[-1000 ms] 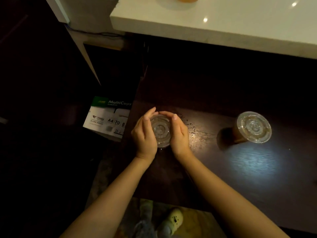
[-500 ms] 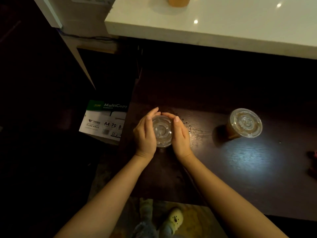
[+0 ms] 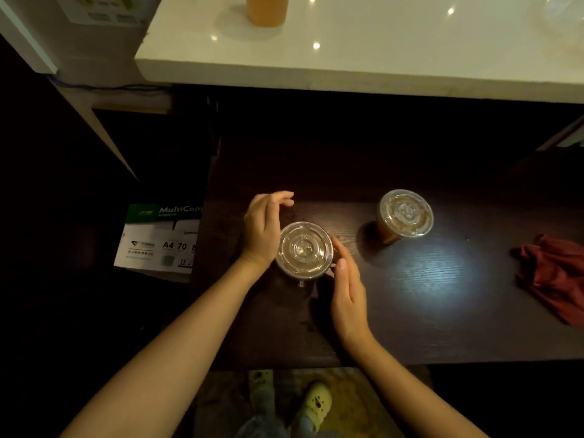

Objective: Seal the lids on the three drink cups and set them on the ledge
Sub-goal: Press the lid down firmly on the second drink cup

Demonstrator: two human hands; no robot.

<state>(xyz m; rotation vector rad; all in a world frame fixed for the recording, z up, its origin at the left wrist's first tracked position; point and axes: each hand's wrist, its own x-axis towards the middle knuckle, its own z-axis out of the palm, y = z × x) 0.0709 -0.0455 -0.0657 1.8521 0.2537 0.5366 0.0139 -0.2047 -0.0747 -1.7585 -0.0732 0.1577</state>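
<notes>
A drink cup with a clear lid [image 3: 305, 249] stands on the dark wooden table [image 3: 410, 311] in front of me. My left hand [image 3: 264, 230] lies against the cup's left side, fingers relaxed and reaching past it, gripping nothing. My right hand [image 3: 347, 292] sits at the cup's lower right with straight fingers, its fingertips close to the rim. A second lidded cup [image 3: 406, 214] of brown drink stands to the right. A third cup [image 3: 267, 9], orange, stands on the white ledge [image 3: 379, 67] at the back.
A red cloth [image 3: 556, 273] lies crumpled at the table's right end. A box of copy paper [image 3: 161, 241] sits on the floor left of the table. My feet show below the table's near edge.
Both hands have come off the lid they were cupping. The left hand's fingers have spread away and the right hand has drawn back toward me. The view has tilted up, showing more of the ledge.
</notes>
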